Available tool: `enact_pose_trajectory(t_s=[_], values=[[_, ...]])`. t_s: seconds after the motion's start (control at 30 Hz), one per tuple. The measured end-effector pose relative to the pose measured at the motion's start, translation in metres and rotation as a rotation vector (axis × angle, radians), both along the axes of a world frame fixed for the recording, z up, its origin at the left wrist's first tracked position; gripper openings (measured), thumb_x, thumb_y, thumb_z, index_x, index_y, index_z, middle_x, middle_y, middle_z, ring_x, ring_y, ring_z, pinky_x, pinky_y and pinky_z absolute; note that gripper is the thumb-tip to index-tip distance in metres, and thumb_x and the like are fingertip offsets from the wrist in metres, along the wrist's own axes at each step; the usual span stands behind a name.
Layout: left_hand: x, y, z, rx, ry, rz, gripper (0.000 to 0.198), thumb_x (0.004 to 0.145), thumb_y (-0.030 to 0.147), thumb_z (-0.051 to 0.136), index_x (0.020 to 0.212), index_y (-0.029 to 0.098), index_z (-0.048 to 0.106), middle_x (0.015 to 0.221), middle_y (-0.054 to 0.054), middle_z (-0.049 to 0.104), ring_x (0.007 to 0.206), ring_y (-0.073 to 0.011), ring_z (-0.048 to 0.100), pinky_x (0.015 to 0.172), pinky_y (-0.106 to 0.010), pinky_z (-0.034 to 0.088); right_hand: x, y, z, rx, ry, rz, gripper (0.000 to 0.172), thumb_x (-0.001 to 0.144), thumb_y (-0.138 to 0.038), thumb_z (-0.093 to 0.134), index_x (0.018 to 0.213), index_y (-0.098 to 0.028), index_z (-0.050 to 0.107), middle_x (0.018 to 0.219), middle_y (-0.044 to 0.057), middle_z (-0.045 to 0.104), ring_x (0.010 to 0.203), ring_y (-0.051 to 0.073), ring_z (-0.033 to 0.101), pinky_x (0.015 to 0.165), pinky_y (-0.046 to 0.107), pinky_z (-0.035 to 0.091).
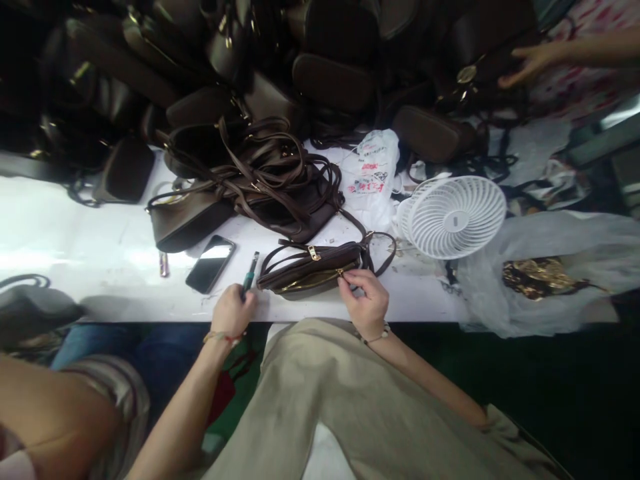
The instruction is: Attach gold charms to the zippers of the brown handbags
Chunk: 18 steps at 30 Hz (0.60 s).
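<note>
- Bag: one, dark brown, smooth, leather-like; lies on the white table, with thin straps and one toothed metal zipper. Directions start here.
- Right hand: 4 o'clock; fingertips pinch the zipper pull.
- Left hand: 8 o'clock; fingers wrap one green-handled tool.
- Phone: one, flat, glossy; 9 o'clock.
- Fan: one, round, white, ribbed; 2 o'clock.
- Heaped bags: 11 o'clock; overlapping, count unclear.
</note>
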State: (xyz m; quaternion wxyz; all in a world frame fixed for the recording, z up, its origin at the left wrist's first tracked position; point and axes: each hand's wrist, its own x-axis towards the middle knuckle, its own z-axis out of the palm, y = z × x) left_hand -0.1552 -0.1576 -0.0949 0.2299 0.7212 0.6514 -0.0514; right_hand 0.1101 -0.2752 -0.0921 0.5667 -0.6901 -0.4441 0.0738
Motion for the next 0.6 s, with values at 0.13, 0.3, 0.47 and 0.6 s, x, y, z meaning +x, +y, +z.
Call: enact_pose_trajectory(t_s=[0.13, 0.3, 0.47, 0.6], values=[[-0.043, -0.03, 0.057, -0.397, -0.382, 0.181, 0.042, 0.08, 0.048, 0.063, 0.108, 0.017, 0.06, 0.079, -0.003, 0.068, 0.071, -0.0203, 0.064, 0.067, -0.031, 0.05, 0.001, 0.003, -0.003, 0.029, 0.026, 0.015, 0.003, 0.084, -0.018, 0.068, 0.085, -0.021, 0.067, 0.086, 0.005, 0.072, 0.081, 0.018, 0.069, 0.076, 0.033, 0.058], [-0.019, -0.047, 0.126, -0.68, -0.539, -0.087, 0.018, 0.079, 0.035, 0.067, 0.081, 0.019, 0.06, 0.09, -0.003, 0.068, 0.082, -0.0174, 0.061, 0.075, -0.028, 0.048, 0.003, 0.004, -0.003, 0.049, 0.062, 0.036, 0.003, 0.084, -0.019, 0.068, 0.085, -0.022, 0.066, 0.085, 0.005, 0.072, 0.081, 0.018, 0.068, 0.075, 0.033, 0.058], [0.058, -0.016, 0.132, -0.469, -0.167, -0.45, 0.02, 0.071, 0.013, 0.053, 0.084, 0.022, 0.063, 0.075, 0.002, 0.064, 0.068, -0.0144, 0.058, 0.062, -0.024, 0.044, 0.006, 0.002, -0.003, 0.04, 0.064, 0.056, 0.002, 0.085, -0.021, 0.066, 0.084, -0.022, 0.067, 0.084, 0.006, 0.071, 0.08, 0.018, 0.068, 0.075, 0.034, 0.058], [0.087, 0.01, 0.126, -0.394, 0.031, -0.581, 0.044, 0.057, 0.007, 0.047, 0.09, 0.023, 0.071, 0.078, 0.0, 0.067, 0.07, -0.0166, 0.063, 0.061, -0.024, 0.044, 0.005, -0.001, -0.006, 0.028, 0.089, 0.068, 0.004, 0.086, -0.022, 0.065, 0.084, -0.021, 0.068, 0.084, 0.006, 0.071, 0.082, 0.018, 0.068, 0.075, 0.033, 0.058]])
